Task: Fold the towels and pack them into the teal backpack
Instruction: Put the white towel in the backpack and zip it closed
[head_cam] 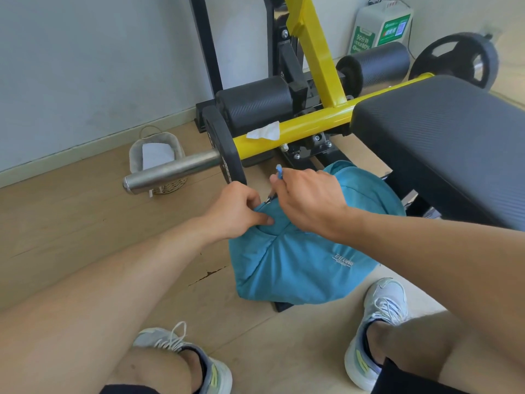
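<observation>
Beside the weight plate [224,146], the left hand [235,209] pinched the teal backpack [301,268] fabric while the right hand [309,200] gripped its blue zipper pull [279,170].

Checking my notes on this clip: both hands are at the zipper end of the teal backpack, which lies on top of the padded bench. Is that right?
Not quite. The head view shows the teal backpack lying on the floor in front of the padded bench, not on top of it. The rest holds: the left hand and right hand are both at its zipper end.
</observation>
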{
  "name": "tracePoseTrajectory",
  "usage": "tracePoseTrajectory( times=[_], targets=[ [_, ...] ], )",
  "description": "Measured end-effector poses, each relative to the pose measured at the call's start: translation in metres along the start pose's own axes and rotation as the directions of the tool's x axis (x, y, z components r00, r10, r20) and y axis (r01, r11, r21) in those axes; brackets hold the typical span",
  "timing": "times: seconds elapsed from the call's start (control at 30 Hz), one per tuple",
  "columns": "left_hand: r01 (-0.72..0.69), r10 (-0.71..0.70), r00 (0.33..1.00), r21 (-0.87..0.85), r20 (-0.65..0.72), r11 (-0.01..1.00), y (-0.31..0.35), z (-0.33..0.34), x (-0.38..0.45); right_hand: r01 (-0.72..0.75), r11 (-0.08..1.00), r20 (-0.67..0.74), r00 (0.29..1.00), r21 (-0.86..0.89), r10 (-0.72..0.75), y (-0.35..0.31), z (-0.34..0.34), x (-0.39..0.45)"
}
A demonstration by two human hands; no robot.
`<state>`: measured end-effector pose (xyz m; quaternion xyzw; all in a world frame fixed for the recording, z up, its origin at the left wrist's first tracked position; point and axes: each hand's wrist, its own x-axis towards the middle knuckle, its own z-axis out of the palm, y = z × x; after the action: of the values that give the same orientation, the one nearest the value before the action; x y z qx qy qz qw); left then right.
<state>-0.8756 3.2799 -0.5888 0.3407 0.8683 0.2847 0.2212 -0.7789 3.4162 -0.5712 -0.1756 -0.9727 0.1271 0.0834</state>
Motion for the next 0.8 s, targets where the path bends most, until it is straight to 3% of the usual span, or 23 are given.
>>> tracePoseTrajectory(
  times=[0.13,0.3,0.43,0.53,0.6,0.73,0.8],
  targets=[
    [0.054,-0.053,0.998,0.065,-0.015,0.996,-0.005,-0.002,0.0,-0.082,0.997,-0.017,0.996,0.016,0.082,0.01,-0.012,0.009],
    [0.258,-0.273,0.959,0.163,0.072,0.952,-0.032,-0.017,-0.006,-0.377,0.886,-0.064,0.911,0.272,0.407,0.06,-0.047,0.027],
    [0.314,-0.393,0.905,0.366,0.162,0.876,-0.027,-0.025,-0.013,-0.233,0.849,-0.104,0.943,0.474,0.317,0.047,-0.054,0.025],
    [0.101,-0.12,0.989,0.208,0.083,0.973,-0.013,-0.03,-0.014,-0.058,0.853,-0.17,0.971,0.518,0.17,0.008,-0.063,0.021],
    [-0.062,0.062,0.998,0.129,0.011,0.99,0.006,-0.034,-0.019,0.048,0.857,-0.225,0.971,0.513,0.08,-0.008,-0.067,0.018],
    [-0.049,0.049,0.998,0.0,0.044,0.999,0.023,-0.041,-0.02,0.162,0.853,-0.303,0.953,0.496,-0.004,-0.016,-0.067,0.018],
    [-0.083,0.078,0.996,-0.147,-0.041,0.986,0.025,-0.046,-0.021,0.192,0.863,-0.307,0.951,0.468,-0.044,-0.018,-0.067,0.019]
  ],
)
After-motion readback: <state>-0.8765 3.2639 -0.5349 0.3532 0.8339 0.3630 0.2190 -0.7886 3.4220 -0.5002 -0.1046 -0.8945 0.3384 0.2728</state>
